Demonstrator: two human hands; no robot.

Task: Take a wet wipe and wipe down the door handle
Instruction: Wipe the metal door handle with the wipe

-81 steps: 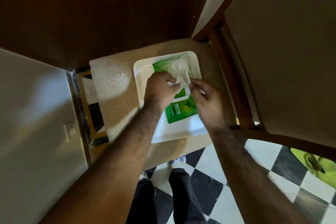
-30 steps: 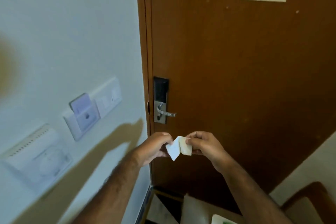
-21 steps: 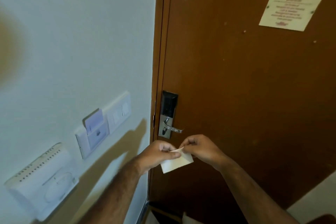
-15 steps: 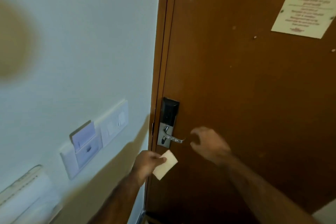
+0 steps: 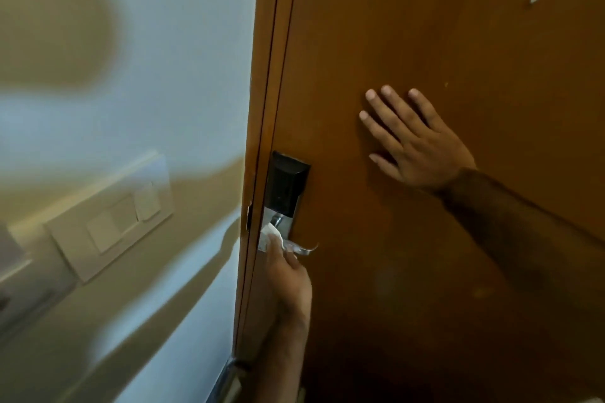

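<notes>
While the wall (image 5: 131,42) fills the left half of the view, blurred and partly in shadow, the brown door (image 5: 425,271) takes up the right half and looks closed against its frame (image 5: 262,108), so that is the backdrop for the wiping step. Right hand (image 5: 415,144) is spread flat on the door panel, fingers apart, palm pressed to the wood above and to the right of the lock, gripping nothing; judged as bracing the door. Left hand (image 5: 288,275) reaches up from below along the door edge, fingers closed around the wet wipe (image 5: 270,235), which is bunched white against the base of the door handle (image 5: 302,249). A switch plate (image 5: 111,222) sits on the wall, well apart from the action, not involved. The lock unit (image 5: 286,186) is a dark block over a metal plate, just above the wipe. Only the handle's tip shows clear, sticking out to the right of the left hand; the rest is covered by wipe and fingers. Progress call: wipe is taken and out of its pack, contact with the handle is made, so wiping is at its start or early. Left to do, as a judgement: run the wipe along the lever out to the tip, and probably the underside. Cannot tell how much of the metal is already wet.
</notes>
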